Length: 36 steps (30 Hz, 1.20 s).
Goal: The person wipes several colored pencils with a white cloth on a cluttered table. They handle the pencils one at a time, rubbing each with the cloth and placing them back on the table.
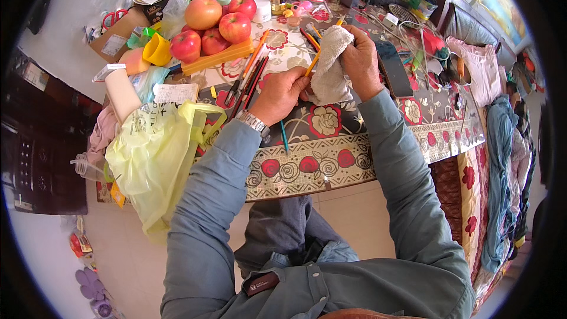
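Near the middle of the table, my left hand [281,93] pinches the end of an orange-yellow pencil [313,62]. A whitish terry cloth [332,64] hangs from my right hand [361,60], whose fingers are closed on it beside the pencil. Part of the pencil lies behind the cloth. More pencils [310,40] rest on the table just beyond the cloth. A bunch of pens and pencils [254,79] lies to the left of my left hand. One teal pencil [284,136] pokes out below my left wrist, towards the table's front edge.
Apples [234,27] fill an orange basket [219,56] at the back left, near a yellow cup [156,50]. A yellow-green plastic bag [150,155] hangs over the front left edge. To the right of my right hand lies a dark smartphone [393,70]; cables [409,24] and jars [278,1] stand farther back.
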Available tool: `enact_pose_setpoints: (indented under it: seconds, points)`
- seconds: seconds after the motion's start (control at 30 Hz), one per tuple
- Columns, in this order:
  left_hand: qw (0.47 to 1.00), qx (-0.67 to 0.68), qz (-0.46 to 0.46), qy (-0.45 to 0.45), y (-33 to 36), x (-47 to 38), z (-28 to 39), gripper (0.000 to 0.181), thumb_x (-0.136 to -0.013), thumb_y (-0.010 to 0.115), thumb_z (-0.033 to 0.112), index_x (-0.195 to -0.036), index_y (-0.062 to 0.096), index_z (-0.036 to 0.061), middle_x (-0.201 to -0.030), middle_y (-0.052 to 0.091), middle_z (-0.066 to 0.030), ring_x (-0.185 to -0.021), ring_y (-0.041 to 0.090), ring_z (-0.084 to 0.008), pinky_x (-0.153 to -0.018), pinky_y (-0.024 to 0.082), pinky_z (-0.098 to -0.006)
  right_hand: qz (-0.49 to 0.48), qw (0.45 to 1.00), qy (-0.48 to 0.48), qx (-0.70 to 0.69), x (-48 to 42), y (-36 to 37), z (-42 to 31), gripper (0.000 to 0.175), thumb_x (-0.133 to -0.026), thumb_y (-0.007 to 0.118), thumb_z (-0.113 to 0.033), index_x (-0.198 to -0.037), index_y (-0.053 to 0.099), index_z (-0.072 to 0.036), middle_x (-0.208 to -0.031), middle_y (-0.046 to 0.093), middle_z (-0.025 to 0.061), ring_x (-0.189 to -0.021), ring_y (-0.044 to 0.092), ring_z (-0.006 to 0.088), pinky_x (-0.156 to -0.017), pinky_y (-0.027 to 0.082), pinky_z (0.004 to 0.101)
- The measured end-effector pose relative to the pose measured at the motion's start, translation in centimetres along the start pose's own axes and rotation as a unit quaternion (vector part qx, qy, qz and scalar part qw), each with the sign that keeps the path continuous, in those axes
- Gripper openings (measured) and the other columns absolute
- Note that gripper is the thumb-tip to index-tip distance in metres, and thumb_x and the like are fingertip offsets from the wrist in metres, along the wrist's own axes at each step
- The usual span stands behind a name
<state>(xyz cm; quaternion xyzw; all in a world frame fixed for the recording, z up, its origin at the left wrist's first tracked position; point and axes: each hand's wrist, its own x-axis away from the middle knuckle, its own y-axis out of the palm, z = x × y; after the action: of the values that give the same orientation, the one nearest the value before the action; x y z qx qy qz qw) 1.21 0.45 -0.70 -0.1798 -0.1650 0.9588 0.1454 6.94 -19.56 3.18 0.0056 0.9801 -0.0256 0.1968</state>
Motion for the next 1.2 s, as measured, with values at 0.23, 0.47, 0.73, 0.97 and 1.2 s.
enact_pose_setpoints:
  seconds: [0.23,0.47,0.73,0.97,1.2]
  points:
    - [0.997,-0.068,0.047,0.008,-0.2,-0.6,-1.8,0.019,-0.105,0.058,0.014,-0.112,0.066,-0.0008,-0.082,0.073,-0.0102,-0.072,0.072,-0.0194,-0.065,0.056,-0.0337,-0.177,0.977,0.030,0.113,1.3,1.3,1.0,0.023,-0.093,0.065,-0.008,-0.113,0.072,0.001,-0.093,0.075,0.0114,-0.084,0.069,0.0143,-0.077,0.056,0.0319]
    - [0.995,0.032,0.095,-0.005,0.1,-0.4,-0.3,0.017,-0.099,0.060,0.012,-0.108,0.067,-0.0006,-0.085,0.074,-0.0188,-0.076,0.075,-0.0270,-0.068,0.057,-0.0395,-0.146,0.987,0.023,0.069,0.9,1.0,2.0,0.020,-0.093,0.067,-0.008,-0.110,0.073,0.000,-0.092,0.075,0.0103,-0.083,0.066,0.0139,-0.075,0.055,0.0328]
    - [0.993,-0.061,0.097,0.023,-0.4,-0.4,0.1,0.015,-0.097,0.056,0.004,-0.107,0.065,-0.0025,-0.088,0.072,-0.0234,-0.085,0.073,-0.0359,-0.072,0.055,-0.0439,-0.182,0.973,0.012,0.139,1.5,1.3,0.9,0.023,-0.093,0.067,-0.012,-0.111,0.073,0.000,-0.094,0.076,0.0107,-0.084,0.069,0.0153,-0.076,0.055,0.0338]
    - [0.994,-0.042,0.097,0.015,-0.1,-0.5,-0.4,0.017,-0.101,0.057,0.009,-0.108,0.066,-0.0024,-0.089,0.074,-0.0179,-0.080,0.074,-0.0258,-0.072,0.055,-0.0360,-0.131,0.988,0.017,0.083,1.3,1.2,2.0,0.025,-0.096,0.065,-0.012,-0.117,0.073,0.000,-0.096,0.077,0.0102,-0.086,0.069,0.0132,-0.076,0.056,0.0314]
    - [0.953,-0.236,0.187,-0.024,-2.8,-0.7,-1.0,0.026,-0.099,0.060,0.023,-0.093,0.070,-0.0003,-0.075,0.071,-0.0190,-0.071,0.070,-0.0348,-0.066,0.054,-0.0458,0.047,0.998,-0.002,-0.050,-0.7,-0.3,2.0,0.024,-0.101,0.062,-0.014,-0.116,0.073,0.001,-0.095,0.074,0.0039,-0.083,0.064,0.0094,-0.072,0.053,0.0284]
